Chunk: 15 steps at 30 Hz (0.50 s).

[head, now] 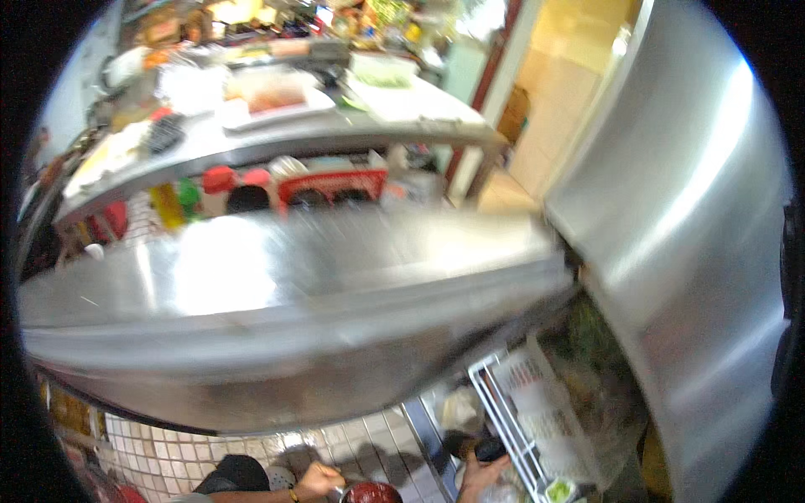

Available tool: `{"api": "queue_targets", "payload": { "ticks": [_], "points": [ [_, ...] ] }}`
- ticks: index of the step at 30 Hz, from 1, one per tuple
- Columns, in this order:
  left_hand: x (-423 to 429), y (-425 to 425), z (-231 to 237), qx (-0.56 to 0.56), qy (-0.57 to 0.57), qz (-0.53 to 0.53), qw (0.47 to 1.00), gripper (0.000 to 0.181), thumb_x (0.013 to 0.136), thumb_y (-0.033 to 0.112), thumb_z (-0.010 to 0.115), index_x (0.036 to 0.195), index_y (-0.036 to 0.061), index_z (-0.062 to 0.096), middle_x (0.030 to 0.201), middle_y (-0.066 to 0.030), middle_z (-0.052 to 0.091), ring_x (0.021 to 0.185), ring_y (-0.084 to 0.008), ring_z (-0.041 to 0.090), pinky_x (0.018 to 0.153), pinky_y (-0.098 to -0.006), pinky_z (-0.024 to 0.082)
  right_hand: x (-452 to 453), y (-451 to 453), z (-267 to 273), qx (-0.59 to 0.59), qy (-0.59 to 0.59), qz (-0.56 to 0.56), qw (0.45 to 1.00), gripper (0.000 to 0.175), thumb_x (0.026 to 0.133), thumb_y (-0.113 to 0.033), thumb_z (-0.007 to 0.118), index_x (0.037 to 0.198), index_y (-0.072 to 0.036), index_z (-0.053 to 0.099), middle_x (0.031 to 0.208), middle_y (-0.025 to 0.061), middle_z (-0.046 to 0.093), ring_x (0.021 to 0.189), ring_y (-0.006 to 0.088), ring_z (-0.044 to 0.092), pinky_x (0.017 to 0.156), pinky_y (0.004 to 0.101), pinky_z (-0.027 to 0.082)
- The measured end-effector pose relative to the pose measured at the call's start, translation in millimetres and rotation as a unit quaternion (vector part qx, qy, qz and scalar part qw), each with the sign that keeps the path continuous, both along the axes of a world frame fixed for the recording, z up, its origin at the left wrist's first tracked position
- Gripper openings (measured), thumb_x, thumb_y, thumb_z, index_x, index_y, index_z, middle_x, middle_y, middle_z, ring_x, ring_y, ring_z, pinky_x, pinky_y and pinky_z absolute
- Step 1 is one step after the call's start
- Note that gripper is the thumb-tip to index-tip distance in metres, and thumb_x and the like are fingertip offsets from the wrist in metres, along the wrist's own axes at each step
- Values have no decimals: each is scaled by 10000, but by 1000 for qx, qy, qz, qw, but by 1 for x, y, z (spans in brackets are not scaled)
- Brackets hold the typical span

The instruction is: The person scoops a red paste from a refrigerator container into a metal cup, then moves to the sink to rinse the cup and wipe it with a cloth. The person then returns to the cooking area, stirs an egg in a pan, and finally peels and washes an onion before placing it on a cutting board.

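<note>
At the bottom edge, my left hand (319,479) grips the metal handle of a small pot or ladle. Dark red, glossy food (371,493) fills its bowl, which the picture's rim partly cuts off. My right hand (480,475) reaches in among the contents of a low cold compartment, beside a white wire rack (510,434). A small dark object (489,449) lies against its fingers; whether they hold it is too blurred to tell. Plastic bags (503,491) are around this hand.
A stainless steel counter (352,251) spans the view before me. To the right rises a large steel door or panel (679,188). Behind, a worktable (283,135) carries a tray of orange-brown food (277,100) and a white board (415,104). A red basket (333,182) stands below it.
</note>
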State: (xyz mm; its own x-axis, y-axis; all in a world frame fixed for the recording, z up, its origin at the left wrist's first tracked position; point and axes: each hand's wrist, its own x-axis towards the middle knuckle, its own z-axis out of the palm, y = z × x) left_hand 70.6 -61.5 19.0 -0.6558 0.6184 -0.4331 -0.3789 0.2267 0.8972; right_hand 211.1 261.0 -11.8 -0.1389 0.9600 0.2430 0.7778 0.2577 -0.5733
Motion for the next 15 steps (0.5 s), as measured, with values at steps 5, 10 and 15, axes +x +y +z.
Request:
{"api": "queue_targets", "payload": {
  "ticks": [5, 10, 15],
  "points": [
    [11, -28, 64, 37, 17, -107, 993, 232, 837, 168, 620, 662, 19, 649, 514, -35, 568, 468, -121, 509, 447, -283, 414, 17, 25, -14, 10, -253, 176, 951, 676, 827, -472, 514, 1323, -29, 392, 1318, 247, 417, 1154, 380, 453, 950, 467, 364],
    [13, -48, 145, 14, -22, -140, 990, 239, 828, 165, 619, 636, 23, 622, 510, -20, 542, 473, -106, 485, 447, -277, 397, 5, -106, 155, -174, -132, 289, 932, 648, 781, -374, 613, 1276, 6, 437, 1280, 207, 464, 1041, 364, 527, 904, 444, 420],
    [24, -62, 241, 16, -30, -162, 986, 250, 819, 163, 618, 610, 27, 596, 507, -5, 517, 478, -92, 461, 446, -272, 380, -96, -220, 462, 118, -66, 563, 816, 497, 767, -202, 668, 1211, -28, 523, 1127, 158, 565, 971, 273, 567, 837, 364, 460]
  ]
}}
